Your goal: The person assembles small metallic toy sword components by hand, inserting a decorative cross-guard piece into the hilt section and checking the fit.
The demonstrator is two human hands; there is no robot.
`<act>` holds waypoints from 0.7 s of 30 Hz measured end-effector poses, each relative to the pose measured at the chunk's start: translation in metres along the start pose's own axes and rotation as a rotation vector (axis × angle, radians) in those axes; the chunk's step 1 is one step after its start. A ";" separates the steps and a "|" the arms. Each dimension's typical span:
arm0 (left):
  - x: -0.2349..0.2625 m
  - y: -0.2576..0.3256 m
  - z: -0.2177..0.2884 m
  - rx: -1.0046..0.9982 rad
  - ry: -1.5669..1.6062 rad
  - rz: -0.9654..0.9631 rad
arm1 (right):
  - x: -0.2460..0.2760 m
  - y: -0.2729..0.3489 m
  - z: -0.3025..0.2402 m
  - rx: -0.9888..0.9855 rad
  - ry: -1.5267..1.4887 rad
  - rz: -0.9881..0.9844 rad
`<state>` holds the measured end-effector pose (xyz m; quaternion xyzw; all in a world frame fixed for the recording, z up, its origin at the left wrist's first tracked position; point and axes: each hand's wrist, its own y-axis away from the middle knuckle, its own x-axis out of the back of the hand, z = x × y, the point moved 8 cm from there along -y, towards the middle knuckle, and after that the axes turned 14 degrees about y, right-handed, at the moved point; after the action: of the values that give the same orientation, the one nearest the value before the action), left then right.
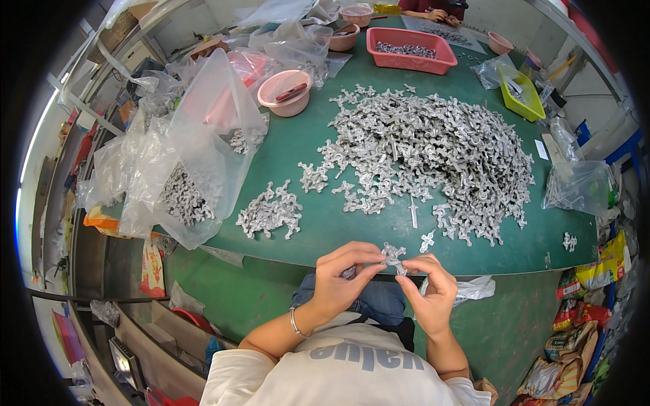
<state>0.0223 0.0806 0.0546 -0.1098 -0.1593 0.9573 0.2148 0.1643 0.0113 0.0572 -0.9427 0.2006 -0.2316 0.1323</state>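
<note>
At the near table edge, my left hand (344, 276) and my right hand (432, 287) pinch one small grey metal casting (393, 254) between thumbs and fingertips. Something small and dark shows in the curled fingers of my left hand; I cannot make out what it is. Just beyond my right fingers, a single cross-shaped metal piece (426, 241) lies on the green table (318, 237). A large heap of similar grey castings (433, 149) spreads farther back. To the left of it is a smaller pile of castings (269, 211).
Clear plastic bags (196, 155), some holding castings, crowd the left side. A pink bowl (286, 93) holds a red-handled tool. Farther back stand a red tray (412, 51) and a yellow-green basket (523, 96). Another person's hands (440, 17) are at the far end.
</note>
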 end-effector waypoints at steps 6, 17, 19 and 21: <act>-0.002 0.002 0.000 0.088 -0.021 -0.054 | 0.004 0.003 -0.010 0.193 0.086 0.022; -0.009 0.003 -0.018 0.348 0.224 -0.135 | -0.014 0.015 0.038 -0.372 -0.658 -0.071; -0.009 0.004 -0.020 0.365 0.238 -0.132 | -0.024 0.017 0.041 -0.464 -0.851 -0.123; -0.009 0.002 -0.020 0.385 0.304 -0.104 | -0.025 0.017 0.040 -0.480 -0.895 -0.120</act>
<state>0.0351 0.0798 0.0361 -0.2011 0.0548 0.9302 0.3020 0.1579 0.0135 0.0070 -0.9632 0.1174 0.2401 -0.0285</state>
